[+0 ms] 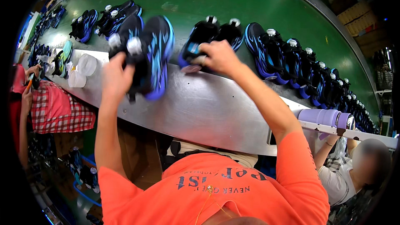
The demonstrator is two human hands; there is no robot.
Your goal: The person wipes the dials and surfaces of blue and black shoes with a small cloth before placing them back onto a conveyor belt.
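left hand [114, 77] is clamped on a black-and-blue shoe pair [146, 54] lifted over the metal counter edge [200, 108]; right hand [218, 56] grips another shoe [198, 41] on the green belt [233, 0] beside the edge

belt [216, 0]: green, curved, carries black-and-blue shoes [287, 58] in a row along its near side
ledge [200, 104]: bare metal strip along the belt's near edge
cups [83, 68]: two clear ones on the ledge's left end
bottle [327, 118]: purple, lying at the ledge's right end
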